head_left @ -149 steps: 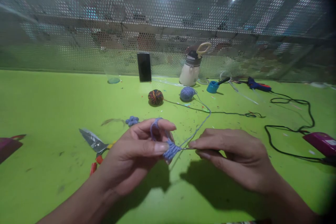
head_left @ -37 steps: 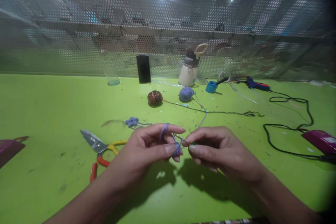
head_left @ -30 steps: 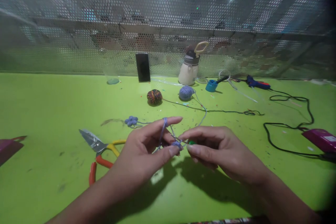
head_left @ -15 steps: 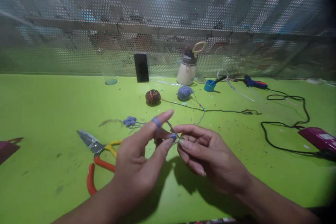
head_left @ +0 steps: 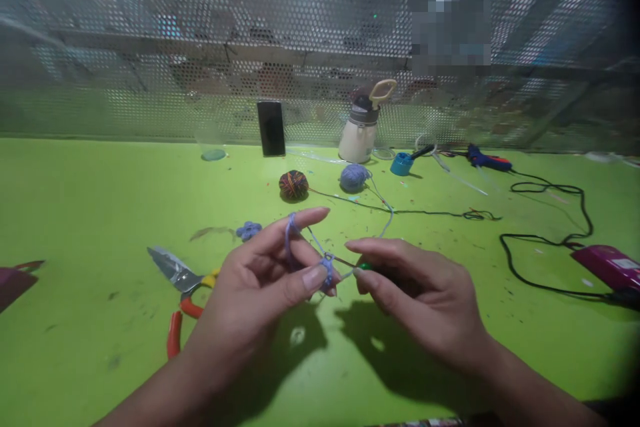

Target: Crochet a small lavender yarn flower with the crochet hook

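- Green table, reaching away beneath both hands.
- Left hand, pinching a lilac crochet piece between thumb and fingers, a yarn strand looped round its forefinger.
- Right hand, fingertips gripping a hook.
- Scissors, partly hidden behind the left hand.
- Lilac yarn ball, beyond the hands.
- That crochet piece, held above the table.
- The hook, its tip touching the piece.

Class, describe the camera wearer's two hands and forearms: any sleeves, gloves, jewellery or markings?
The ungloved left hand and ungloved right hand show no rings; the bare left forearm and bare right forearm, no sleeves, watch or bracelet. Fine markings are indistinct.
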`<act>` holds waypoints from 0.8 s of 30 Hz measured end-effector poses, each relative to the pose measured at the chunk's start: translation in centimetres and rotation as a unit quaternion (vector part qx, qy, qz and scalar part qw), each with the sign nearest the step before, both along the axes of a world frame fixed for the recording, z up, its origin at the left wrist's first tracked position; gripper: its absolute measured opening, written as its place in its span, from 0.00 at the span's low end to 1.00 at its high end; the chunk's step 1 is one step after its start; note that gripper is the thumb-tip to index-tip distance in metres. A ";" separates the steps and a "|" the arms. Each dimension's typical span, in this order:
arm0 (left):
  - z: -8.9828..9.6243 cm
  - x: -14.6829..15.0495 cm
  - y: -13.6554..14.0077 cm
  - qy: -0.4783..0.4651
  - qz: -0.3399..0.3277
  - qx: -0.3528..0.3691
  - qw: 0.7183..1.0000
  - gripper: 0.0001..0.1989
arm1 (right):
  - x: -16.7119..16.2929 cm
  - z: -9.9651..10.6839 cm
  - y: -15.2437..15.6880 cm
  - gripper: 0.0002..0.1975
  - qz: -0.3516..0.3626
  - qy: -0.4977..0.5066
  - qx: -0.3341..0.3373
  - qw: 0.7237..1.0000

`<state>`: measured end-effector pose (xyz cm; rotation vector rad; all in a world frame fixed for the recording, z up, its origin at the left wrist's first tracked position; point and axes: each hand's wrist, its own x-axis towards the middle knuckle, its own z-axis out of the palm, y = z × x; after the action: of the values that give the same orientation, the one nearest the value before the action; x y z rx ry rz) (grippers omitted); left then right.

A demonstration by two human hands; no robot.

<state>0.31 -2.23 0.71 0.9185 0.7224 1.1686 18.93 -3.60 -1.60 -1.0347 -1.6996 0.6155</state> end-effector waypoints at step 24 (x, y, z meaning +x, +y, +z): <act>-1.0 -0.3 1.2 -0.001 -0.105 -0.053 0.993 0.03 | 0.4 -0.2 0.9 0.06 0.162 0.178 -0.248 0.938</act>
<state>0.06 -1.03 -0.30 0.8815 0.6620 0.9374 19.31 -2.68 -1.78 -0.9100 -1.4258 1.4135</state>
